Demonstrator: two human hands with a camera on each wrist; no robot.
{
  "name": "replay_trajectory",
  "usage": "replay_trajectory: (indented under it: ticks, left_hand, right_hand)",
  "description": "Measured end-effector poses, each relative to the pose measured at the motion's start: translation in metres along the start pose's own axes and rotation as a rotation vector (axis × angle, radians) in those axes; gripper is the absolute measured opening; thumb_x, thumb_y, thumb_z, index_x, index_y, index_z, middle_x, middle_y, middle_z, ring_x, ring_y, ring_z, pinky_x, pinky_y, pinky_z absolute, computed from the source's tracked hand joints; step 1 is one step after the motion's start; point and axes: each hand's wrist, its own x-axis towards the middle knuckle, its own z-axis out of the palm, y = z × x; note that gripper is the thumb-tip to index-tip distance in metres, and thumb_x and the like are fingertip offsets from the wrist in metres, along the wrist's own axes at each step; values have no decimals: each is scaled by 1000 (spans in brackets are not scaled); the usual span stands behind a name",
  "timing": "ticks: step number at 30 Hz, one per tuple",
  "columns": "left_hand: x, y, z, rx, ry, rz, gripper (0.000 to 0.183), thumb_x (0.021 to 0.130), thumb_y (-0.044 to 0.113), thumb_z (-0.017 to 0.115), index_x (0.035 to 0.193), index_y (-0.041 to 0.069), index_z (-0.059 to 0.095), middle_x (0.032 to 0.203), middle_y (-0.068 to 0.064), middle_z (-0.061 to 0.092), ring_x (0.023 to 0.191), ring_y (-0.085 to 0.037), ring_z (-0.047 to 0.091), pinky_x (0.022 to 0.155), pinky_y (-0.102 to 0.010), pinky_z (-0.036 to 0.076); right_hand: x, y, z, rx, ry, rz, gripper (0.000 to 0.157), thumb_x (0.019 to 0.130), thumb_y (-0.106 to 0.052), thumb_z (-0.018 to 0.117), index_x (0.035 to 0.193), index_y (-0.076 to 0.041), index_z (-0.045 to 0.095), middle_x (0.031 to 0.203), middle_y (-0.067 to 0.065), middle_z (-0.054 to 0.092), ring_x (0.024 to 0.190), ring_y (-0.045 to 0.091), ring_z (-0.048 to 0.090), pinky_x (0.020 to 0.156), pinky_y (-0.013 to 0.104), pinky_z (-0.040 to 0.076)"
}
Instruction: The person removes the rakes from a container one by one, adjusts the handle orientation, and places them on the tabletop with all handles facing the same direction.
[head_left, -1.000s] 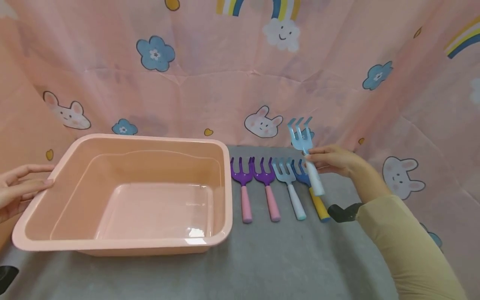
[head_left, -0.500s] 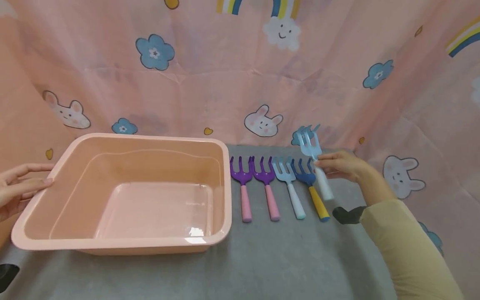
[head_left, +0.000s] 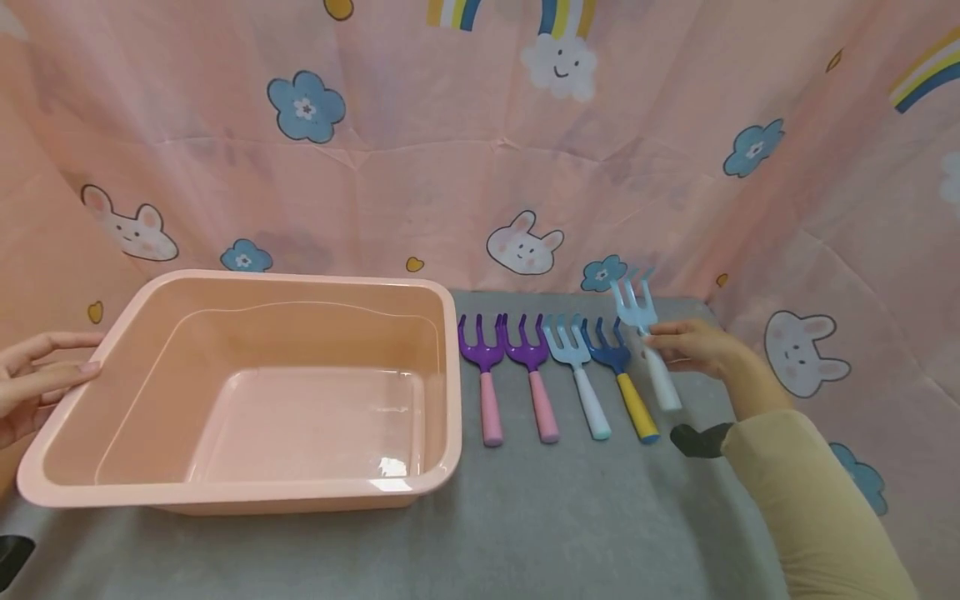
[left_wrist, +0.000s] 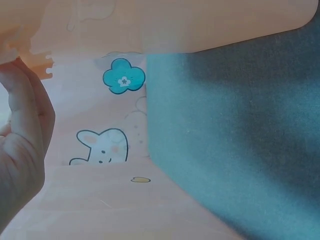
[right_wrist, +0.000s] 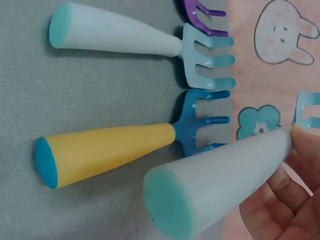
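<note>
My right hand (head_left: pixel 693 346) pinches a small garden hand rake (head_left: pixel 662 379) with light-blue tines and a white handle at the neck, tines pointing away. In the right wrist view its teal-ended handle (right_wrist: pixel 225 177) is large in front. To its left lie a blue rake with a yellow handle (head_left: pixel 637 408), another light-blue and white rake (head_left: pixel 591 400) and two purple rakes with pink handles, one (head_left: pixel 543 404) beside the other (head_left: pixel 491 408). My left hand (head_left: pixel 37 379) holds the left rim of a pink plastic basin (head_left: pixel 240 493), thumb on the rim. No object lies in the basin.
A grey cloth-like tabletop (head_left: pixel 570 525) lies under everything. Behind it hangs a pink curtain (head_left: pixel 420 200) printed with rabbits, flowers and rainbows. The basin takes up the left half, its right rim close to the nearest purple rake.
My right hand has carried the light-blue and white rake to the right and lower, from over the yellow-handled rake to beside it. The left hand stays on the basin.
</note>
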Motion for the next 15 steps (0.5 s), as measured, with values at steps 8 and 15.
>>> replay_trajectory:
  ticks: [8, 15]
  left_hand:
    - [0, -1, -2, 48, 37, -11, 41, 96, 4, 49, 131, 24, 43, 95, 2, 71, 79, -22, 69, 58, -48, 55]
    - [-1, -2, -2, 41, 40, -24, 41, 96, 4, 50, 132, 23, 43, 96, 1, 71, 80, -24, 69, 59, -49, 55]
  right_hand:
    - [1, 11, 1, -15, 5, 4, 64, 99, -21, 46, 141, 15, 14, 100, -3, 61, 84, 2, 57, 103, 54, 34]
    - [7, 28, 4, -63, 54, 31, 60, 99, -21, 45, 139, 16, 19, 94, -4, 58, 82, 7, 53, 97, 49, 42]
